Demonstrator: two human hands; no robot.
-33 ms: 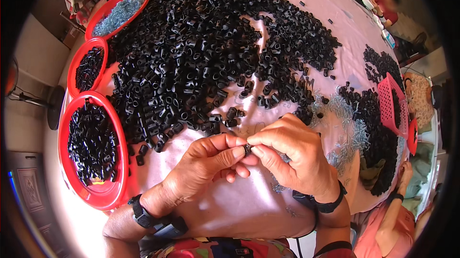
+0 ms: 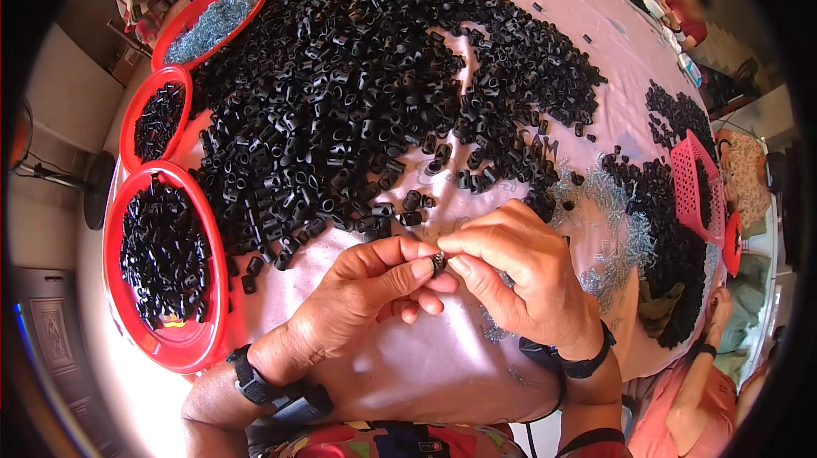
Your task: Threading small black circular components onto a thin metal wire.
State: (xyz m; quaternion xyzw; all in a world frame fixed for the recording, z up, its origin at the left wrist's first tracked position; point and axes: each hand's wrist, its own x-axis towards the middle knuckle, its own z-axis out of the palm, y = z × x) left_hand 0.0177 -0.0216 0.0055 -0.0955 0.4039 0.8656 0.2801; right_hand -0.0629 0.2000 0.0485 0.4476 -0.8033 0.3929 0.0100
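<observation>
My left hand [image 2: 362, 292] and my right hand [image 2: 519, 275] meet over the pink tabletop [image 2: 408, 364], pinching one small black plastic piece [image 2: 439, 262] between their fingertips. Just beyond the hands lies a huge heap of the same small black tubular pieces [image 2: 374, 92]. A scatter of small clear or silvery bits [image 2: 608, 211] lies right of my right hand. Both wrists wear dark bands.
Three red round trays stand on the left: the near one [image 2: 204, 322] and the middle one [image 2: 128, 130] hold black pieces, the far one [image 2: 174, 28] holds greyish bits. A pink basket [image 2: 689, 190] sits on the right among more black pieces. Another person sits at lower right [image 2: 706, 381].
</observation>
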